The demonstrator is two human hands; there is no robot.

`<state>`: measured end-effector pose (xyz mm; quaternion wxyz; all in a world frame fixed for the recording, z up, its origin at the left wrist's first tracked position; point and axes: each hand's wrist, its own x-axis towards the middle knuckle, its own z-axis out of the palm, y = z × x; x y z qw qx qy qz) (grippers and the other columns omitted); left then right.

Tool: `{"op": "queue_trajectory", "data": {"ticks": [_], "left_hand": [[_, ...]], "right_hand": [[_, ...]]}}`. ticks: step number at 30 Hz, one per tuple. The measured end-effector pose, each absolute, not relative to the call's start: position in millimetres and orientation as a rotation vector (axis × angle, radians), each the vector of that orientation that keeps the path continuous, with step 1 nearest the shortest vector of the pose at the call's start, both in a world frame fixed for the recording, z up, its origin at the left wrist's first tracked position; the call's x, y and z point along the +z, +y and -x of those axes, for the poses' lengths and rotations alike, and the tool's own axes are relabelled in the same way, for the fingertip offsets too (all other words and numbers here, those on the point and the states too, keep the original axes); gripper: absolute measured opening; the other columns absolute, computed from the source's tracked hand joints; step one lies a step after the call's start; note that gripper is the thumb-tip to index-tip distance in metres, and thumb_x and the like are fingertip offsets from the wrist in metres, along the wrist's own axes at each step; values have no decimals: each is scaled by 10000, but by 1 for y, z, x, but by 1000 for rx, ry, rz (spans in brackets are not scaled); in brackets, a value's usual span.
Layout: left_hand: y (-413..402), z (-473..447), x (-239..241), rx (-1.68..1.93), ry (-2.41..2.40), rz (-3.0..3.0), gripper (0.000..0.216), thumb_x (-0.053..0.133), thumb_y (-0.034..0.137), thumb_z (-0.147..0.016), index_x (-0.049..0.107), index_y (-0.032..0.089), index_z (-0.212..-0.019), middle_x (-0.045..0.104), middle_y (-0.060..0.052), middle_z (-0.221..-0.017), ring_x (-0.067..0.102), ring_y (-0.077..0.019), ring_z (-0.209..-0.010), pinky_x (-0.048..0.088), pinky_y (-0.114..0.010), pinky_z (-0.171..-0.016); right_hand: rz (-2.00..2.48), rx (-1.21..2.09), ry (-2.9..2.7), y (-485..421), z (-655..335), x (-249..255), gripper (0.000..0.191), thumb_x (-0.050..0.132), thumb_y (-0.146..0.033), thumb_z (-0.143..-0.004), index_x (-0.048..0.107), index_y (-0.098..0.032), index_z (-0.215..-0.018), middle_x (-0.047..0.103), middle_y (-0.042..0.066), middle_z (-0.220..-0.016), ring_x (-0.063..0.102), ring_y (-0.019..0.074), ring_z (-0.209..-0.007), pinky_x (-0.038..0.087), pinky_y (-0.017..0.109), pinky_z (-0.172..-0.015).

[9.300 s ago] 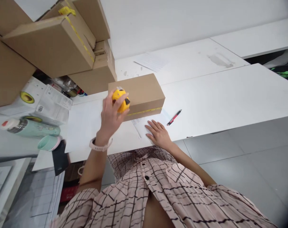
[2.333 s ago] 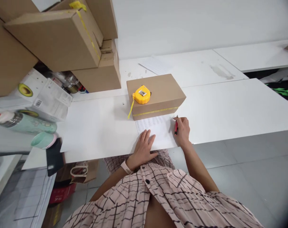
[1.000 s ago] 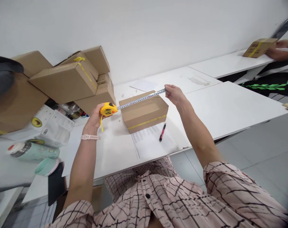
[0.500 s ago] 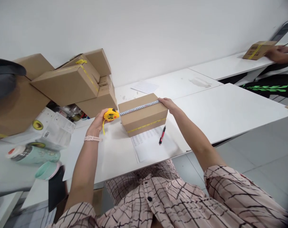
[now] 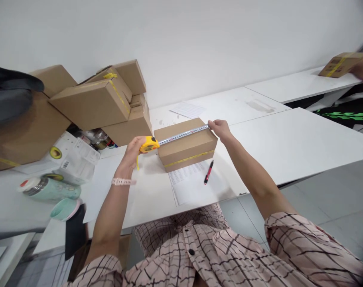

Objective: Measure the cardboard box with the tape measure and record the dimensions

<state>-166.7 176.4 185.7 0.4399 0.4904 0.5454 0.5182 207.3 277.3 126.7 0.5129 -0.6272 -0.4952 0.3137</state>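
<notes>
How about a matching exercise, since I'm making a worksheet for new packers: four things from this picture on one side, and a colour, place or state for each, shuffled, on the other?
Things:
1. Tape measure
2. Pen
3. Flask
4. Right hand

Descriptions:
A. Mint green, lying on its side
B. At the far end of the extended blade
C. Red and black
D. Yellow, held in the left hand

Right pairs: 1-D, 2-C, 3-A, 4-B.

Box (image 5: 187, 150): smooth, matt cardboard. Left of box, tape measure (image 5: 149, 144): smooth plastic. Across box, blade (image 5: 183, 135): metal, slight sheen. In front of box, sheet (image 5: 189, 189): matt paper.
</notes>
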Motion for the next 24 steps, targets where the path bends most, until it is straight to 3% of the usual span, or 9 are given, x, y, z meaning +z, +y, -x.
{"op": "queue_trajectory", "data": {"ticks": [4, 8, 13, 15, 20, 24], "left_hand": [[97, 116, 172, 994, 1013, -1181, 658, 857, 438, -718, 590, 174, -1258, 742, -128, -1104, 724, -267, -938, 538, -353, -789], [40, 40, 144, 757, 787, -1012, 644, 897, 368, -682, 616, 193, -1234, 694, -119, -1166, 688, -222, -936, 560, -326, -769], [55, -5, 148, 938, 750, -865, 654, 863, 458, -661, 627, 159, -1193, 670, -108, -1130, 685, -230, -899, 585, -344, -721], [67, -4, 155, 989, 759, -841, 640, 832, 507, -682, 640, 129, -1161, 671, -113, -1092, 682, -218, -852, 593, -361, -721], [67, -4, 151, 970, 813, -824, 604, 801, 529, -705, 636, 125, -1124, 676, -97, -998, 686, -205, -826, 592, -324, -687], [62, -13, 139, 963, 847, -798, 617, 818, 511, -683, 613, 150, -1140, 662, -84, -1024, 699, -208, -824, 611, -336, -681]], "right_hand": [[1239, 685, -1129, 284, -198, 146, 399, 585, -557, -912, 589, -202, -730, 638, 20, -775, 563, 145, -745, 474, 300, -788], [1189, 771, -1582, 299, -158, 166, 384, 564, -535, -916, 689, -190, -802, 701, 54, -845, 617, 200, -855, 481, 345, -864], [1397, 601, -1929, 336, -115, 174, 363, 501, -434, -948, 752, -190, -851, 754, 77, -1031, 633, 249, -1079, 382, 415, -1071], [1544, 574, -1949, 347, -111, 170, 361, 500, -446, -948, 751, -201, -862, 755, 73, -1009, 639, 247, -1059, 385, 411, -1056], [1634, 580, -2030, 350, -118, 158, 341, 570, -523, -887, 700, -224, -789, 699, 31, -786, 623, 218, -846, 439, 321, -825], [1599, 606, -2043, 348, -121, 155, 330, 580, -536, -869, 699, -233, -816, 687, 30, -780, 606, 208, -810, 428, 305, -757]]}}
